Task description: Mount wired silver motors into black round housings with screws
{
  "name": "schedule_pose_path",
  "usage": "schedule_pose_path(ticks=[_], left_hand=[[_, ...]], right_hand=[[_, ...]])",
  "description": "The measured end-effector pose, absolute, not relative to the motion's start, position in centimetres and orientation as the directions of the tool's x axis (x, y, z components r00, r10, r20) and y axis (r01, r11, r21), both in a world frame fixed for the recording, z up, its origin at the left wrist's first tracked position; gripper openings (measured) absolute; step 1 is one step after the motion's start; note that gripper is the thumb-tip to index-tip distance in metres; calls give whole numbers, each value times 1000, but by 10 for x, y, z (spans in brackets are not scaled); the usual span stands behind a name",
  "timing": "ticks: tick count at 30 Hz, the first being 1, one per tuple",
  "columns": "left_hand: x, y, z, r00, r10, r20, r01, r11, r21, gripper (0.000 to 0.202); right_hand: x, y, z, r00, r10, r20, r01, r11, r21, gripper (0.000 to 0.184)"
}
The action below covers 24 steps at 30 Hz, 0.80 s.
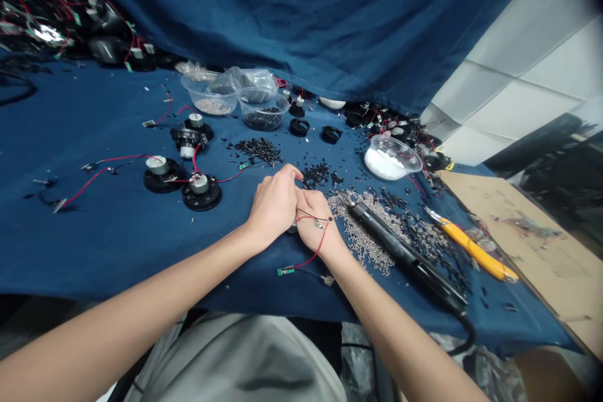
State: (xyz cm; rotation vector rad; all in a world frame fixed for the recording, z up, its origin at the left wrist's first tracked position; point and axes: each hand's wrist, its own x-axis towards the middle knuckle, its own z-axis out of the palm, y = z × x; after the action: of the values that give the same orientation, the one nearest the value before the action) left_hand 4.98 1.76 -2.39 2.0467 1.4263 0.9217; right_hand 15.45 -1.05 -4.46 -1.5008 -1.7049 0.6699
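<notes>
My left hand (274, 200) and my right hand (315, 217) are pressed together near the front of the table, fingers curled round a mostly hidden wired motor unit. Its red wire (323, 242) and a black wire drape over my right wrist. A small green circuit board (285, 271) on the red wire lies on the cloth. Left of my hands sit several round black motor units (201, 193) with white tops and trailing wires. Just beyond my fingers is a scatter of small black parts (316, 176). Silver screws (370, 235) are spread beside my right hand.
A black power screwdriver (409, 257) lies across the screws, with a yellow-handled cutter (475, 251) to its right. Clear bowls hold screws (211, 105), black parts (262, 118) and white material (384, 164). Wired units (108, 44) are heaped back left. Cardboard (522, 226) lies at right.
</notes>
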Motion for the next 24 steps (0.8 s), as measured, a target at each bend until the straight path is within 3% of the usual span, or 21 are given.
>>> schedule_pose_path(ticks=[11,18,24], left_hand=[[54,27,-26,260,950,173,535,-290,794,31],[43,49,-23,446,893,-59,369,-123,921,30],[16,47,-21,562,825,-57,282,-126,951,18]], right_hand=[[162,-7,-50,-13,987,159,507,143,-850,44],[168,5,-45,-48,998,-45,344,-26,-939,47],[173,1,-32,-116,965,-237,167,-216,-962,29]])
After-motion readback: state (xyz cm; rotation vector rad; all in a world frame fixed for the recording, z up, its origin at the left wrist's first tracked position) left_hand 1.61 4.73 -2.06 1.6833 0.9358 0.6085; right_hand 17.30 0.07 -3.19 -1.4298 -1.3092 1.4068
